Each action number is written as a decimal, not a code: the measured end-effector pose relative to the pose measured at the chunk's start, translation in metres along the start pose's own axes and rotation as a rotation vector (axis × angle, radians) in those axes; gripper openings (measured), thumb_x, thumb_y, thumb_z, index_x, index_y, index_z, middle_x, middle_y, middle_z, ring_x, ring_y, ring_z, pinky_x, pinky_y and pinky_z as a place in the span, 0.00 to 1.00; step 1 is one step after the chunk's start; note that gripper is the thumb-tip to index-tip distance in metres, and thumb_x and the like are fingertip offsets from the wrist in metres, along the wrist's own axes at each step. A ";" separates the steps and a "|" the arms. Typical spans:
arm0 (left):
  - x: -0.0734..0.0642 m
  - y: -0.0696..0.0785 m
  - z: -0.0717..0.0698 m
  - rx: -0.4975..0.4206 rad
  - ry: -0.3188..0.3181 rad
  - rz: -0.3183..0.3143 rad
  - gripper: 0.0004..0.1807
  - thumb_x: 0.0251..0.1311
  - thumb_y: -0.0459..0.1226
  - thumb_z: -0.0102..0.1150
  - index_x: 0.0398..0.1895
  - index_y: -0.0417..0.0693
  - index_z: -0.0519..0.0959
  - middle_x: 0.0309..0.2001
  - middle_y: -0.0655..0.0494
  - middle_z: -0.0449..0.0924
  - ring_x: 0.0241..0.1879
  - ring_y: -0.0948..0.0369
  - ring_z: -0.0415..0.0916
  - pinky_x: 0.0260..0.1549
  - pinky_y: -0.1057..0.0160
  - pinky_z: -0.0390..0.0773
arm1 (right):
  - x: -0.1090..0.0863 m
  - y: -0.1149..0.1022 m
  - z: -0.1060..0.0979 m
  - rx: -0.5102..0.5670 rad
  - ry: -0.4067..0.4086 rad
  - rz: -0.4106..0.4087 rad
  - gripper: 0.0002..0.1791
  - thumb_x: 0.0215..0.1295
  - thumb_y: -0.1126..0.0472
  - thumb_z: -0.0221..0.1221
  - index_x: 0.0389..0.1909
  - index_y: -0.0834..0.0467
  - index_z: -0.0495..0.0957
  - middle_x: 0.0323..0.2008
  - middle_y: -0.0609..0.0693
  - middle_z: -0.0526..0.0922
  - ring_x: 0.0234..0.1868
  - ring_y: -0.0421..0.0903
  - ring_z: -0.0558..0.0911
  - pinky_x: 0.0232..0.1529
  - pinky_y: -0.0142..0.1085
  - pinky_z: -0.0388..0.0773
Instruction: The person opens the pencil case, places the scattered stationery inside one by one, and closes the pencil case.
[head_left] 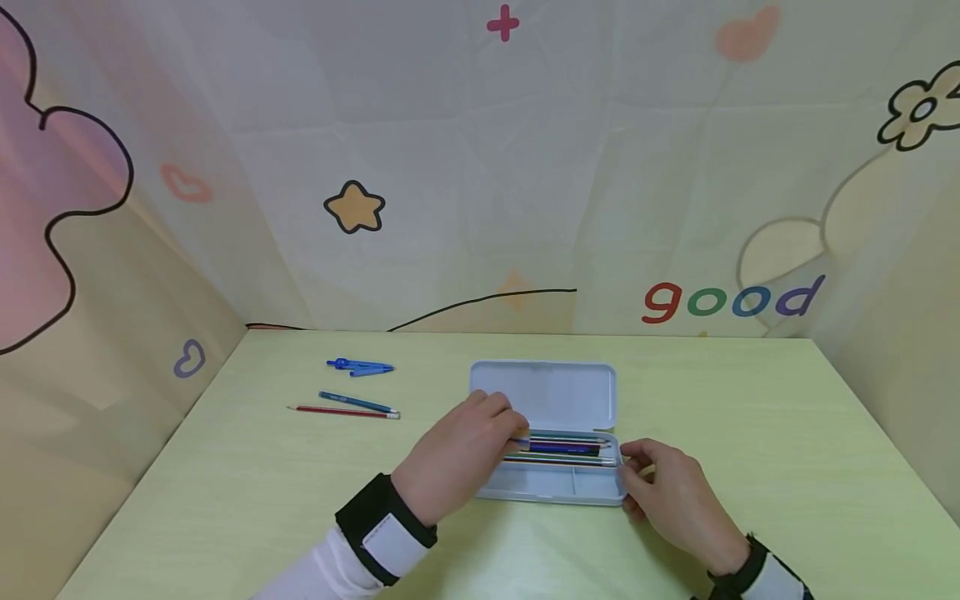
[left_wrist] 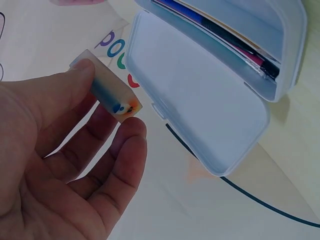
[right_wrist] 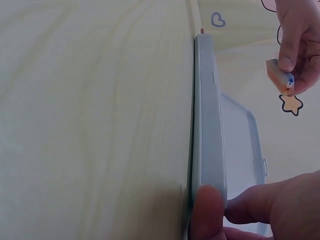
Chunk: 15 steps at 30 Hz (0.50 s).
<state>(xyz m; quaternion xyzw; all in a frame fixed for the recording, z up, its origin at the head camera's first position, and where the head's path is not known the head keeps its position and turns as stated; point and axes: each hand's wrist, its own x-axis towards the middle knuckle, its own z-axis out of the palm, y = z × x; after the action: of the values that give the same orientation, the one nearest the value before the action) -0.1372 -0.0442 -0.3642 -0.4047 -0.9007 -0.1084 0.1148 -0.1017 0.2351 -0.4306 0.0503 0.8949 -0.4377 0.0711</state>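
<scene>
My left hand (head_left: 459, 450) pinches an eraser (left_wrist: 111, 90) with a blue and orange printed pattern between thumb and fingers. It holds the eraser above an open pale blue pencil case (head_left: 525, 483). Several pencils and pens (head_left: 566, 448) lie lengthwise in the case's rear part, partly covered by the left hand in the head view. The hinged lid (head_left: 555, 393) lies back behind the case. At the case's right end, my right hand (head_left: 671, 496) grips the edge, and the right wrist view shows its thumb and fingers around that corner.
To the left on the light wood-grain table (head_left: 225, 508) lie a blue drawing compass (head_left: 360, 367), a blue pen-like stick (head_left: 356, 402) and a red pencil (head_left: 345, 412). A printed cloth (head_left: 450, 167) hangs behind the table and along its sides.
</scene>
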 end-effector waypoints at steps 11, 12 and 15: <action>0.009 0.005 0.008 0.022 0.002 0.028 0.06 0.69 0.40 0.72 0.46 0.51 0.88 0.39 0.60 0.81 0.38 0.61 0.74 0.43 0.70 0.77 | 0.001 0.000 0.000 -0.004 0.000 -0.010 0.18 0.76 0.66 0.60 0.61 0.70 0.77 0.38 0.53 0.80 0.25 0.46 0.82 0.27 0.35 0.83; 0.010 0.006 0.009 0.022 0.005 0.032 0.06 0.69 0.40 0.71 0.45 0.51 0.88 0.38 0.60 0.81 0.38 0.61 0.74 0.43 0.70 0.77 | 0.001 0.000 0.000 -0.002 0.000 -0.009 0.18 0.76 0.67 0.60 0.62 0.70 0.77 0.38 0.53 0.80 0.25 0.46 0.82 0.27 0.35 0.83; 0.013 0.008 0.012 0.021 0.010 0.038 0.06 0.69 0.40 0.71 0.46 0.51 0.88 0.39 0.60 0.81 0.38 0.61 0.74 0.43 0.70 0.77 | 0.001 0.000 0.000 0.005 0.000 -0.005 0.18 0.76 0.67 0.60 0.62 0.70 0.77 0.39 0.53 0.80 0.26 0.46 0.82 0.27 0.35 0.83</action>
<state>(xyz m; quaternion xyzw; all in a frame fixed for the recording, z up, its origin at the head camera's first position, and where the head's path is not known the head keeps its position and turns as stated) -0.1404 -0.0263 -0.3706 -0.4202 -0.8933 -0.0987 0.1253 -0.1024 0.2349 -0.4312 0.0480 0.8939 -0.4401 0.0700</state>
